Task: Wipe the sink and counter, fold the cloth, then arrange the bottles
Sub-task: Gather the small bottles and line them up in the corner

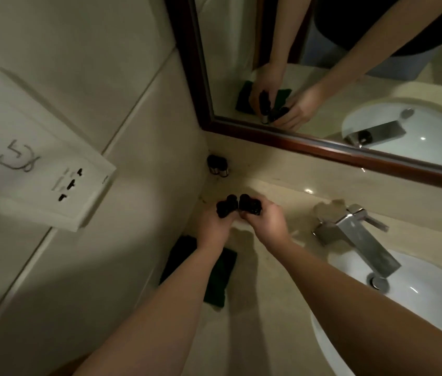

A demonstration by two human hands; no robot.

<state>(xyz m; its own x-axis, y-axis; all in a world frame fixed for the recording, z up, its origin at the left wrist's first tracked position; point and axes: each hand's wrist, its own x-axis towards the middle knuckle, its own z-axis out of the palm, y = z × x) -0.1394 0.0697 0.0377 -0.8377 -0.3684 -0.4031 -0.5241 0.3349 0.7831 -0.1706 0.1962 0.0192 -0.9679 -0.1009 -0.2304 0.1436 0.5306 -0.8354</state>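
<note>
My left hand (212,223) and right hand (264,219) each grip dark bottles (249,204), caps pointing toward the 2 bottles in the corner (217,166), just ahead and left.

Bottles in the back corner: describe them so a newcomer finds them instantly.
Follow the mirror frame down to where it meets the side wall. On the counter in that corner stand two small dark bottles with pale bases, side by side. Unlike the dark bottles gripped in each hand, nothing touches these.

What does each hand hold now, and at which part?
The left hand grips dark bottles by their lower bodies; the right hand grips more likewise, caps up.
</note>
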